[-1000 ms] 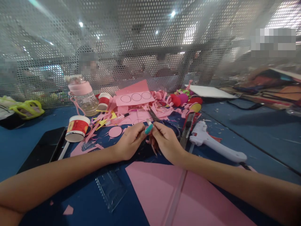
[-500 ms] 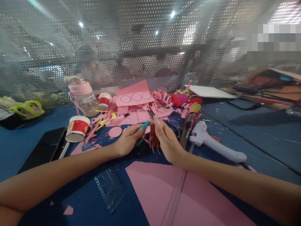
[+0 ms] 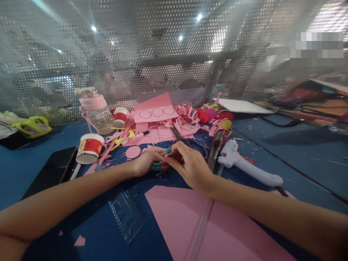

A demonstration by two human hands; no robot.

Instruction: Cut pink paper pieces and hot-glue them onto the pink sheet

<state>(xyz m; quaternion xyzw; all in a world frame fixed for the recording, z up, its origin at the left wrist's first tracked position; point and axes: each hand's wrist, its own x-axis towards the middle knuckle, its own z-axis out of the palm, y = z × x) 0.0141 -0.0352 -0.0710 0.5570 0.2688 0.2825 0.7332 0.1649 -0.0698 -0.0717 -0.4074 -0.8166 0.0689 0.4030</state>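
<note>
My left hand (image 3: 146, 162), with teal nails, is closed, its thumb and fingertips meeting those of my right hand (image 3: 194, 166). Both pinch a small pink paper piece, which the fingers almost wholly hide. Just beyond my right hand lies a pair of scissors (image 3: 177, 133), its blades toward the paper pile and part of it covered by the hand. A cut pink paper circle (image 3: 133, 152) lies beyond my left wrist. Under my right forearm a large pink sheet (image 3: 174, 217) is spread, with a clear stick (image 3: 202, 228) across it.
Paper scraps (image 3: 160, 136) and a sheet with drawn circles (image 3: 154, 115) are heaped at the back. Left are a paper cup (image 3: 89, 148), a bottle (image 3: 99, 112) and a black phone (image 3: 50, 172). A utility knife (image 3: 216, 146) and glue gun (image 3: 247, 165) lie right; a clear stencil (image 3: 127, 215) lies in front.
My right hand has moved left from beside the scissors, and its fingertips now meet my left hand's. The pink paper piece, visible before at my left thumb, is now mostly covered.
</note>
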